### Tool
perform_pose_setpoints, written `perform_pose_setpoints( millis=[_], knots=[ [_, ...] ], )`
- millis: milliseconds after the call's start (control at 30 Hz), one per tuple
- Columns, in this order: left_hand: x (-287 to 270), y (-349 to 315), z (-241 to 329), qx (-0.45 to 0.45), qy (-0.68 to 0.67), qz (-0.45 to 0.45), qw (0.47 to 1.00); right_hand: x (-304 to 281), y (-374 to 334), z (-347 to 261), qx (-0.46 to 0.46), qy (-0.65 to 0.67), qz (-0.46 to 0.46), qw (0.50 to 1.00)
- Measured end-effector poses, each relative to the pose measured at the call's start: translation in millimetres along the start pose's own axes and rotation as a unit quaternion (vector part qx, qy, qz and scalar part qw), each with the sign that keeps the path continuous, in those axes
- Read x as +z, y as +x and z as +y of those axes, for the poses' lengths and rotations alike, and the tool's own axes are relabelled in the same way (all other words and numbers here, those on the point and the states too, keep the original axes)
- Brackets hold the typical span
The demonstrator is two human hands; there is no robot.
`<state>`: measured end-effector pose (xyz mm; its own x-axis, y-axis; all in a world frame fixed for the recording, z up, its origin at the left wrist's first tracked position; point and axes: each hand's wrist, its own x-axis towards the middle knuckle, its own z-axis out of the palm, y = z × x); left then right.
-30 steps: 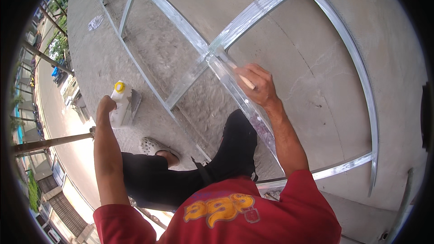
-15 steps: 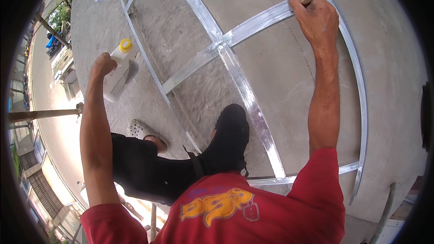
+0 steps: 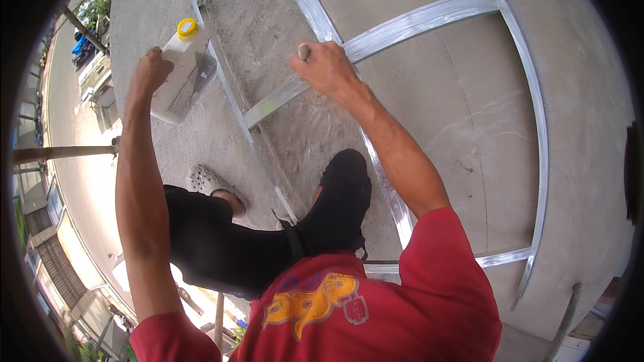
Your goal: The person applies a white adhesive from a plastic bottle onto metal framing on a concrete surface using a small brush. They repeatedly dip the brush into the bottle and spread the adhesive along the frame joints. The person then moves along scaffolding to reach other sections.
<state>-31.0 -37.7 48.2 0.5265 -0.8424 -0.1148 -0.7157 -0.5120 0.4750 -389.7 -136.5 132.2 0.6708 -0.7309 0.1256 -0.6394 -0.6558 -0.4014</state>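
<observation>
My left hand (image 3: 153, 67) is closed on a white plastic jug (image 3: 180, 75) with a yellow cap (image 3: 187, 29), held upright and a little tilted beside a thin silvery strip. My right hand (image 3: 327, 66) is wrapped round a pale wooden handle (image 3: 304, 51); the tool's working end is hidden under the fist. That fist lies over the spot where a shiny silver crossbar (image 3: 422, 23) meets a long silver bar (image 3: 305, 0). To its left the crossbar runs on as a duller stretch (image 3: 276, 102).
Grey concrete (image 3: 429, 134) lies behind the silver bars, and a curved silver bar (image 3: 533, 121) borders it at right. My black-clad knee (image 3: 345, 188) and a pale clog (image 3: 211, 182) are below. A pole (image 3: 64, 154) and a street (image 3: 60, 100) show at left.
My right hand has moved left along the crossbar with the wooden-handled tool, from near the curved bar to the crossing. The jug in my left hand now appears slightly higher.
</observation>
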Motion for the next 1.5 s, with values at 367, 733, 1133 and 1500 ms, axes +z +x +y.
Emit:
perform_pose_setpoints(
  millis=[367,733,1133,1500],
  knots=[
    [23,-1,-29,-0.083,0.004,-0.046,0.996,-123,7,13,-0.082,-0.272,0.123,0.951],
    [27,-38,-13,-0.149,-0.019,-0.065,0.986,-75,-5,35,0.010,-0.047,0.047,0.998],
    [88,-140,-12,-0.171,0.036,-0.008,0.985,63,-5,10,-0.172,-0.206,-0.171,0.948],
    [117,-179,-71,-0.121,0.022,0.007,0.992,17,42,43,-0.070,-0.193,-0.004,0.979]
  ],
)
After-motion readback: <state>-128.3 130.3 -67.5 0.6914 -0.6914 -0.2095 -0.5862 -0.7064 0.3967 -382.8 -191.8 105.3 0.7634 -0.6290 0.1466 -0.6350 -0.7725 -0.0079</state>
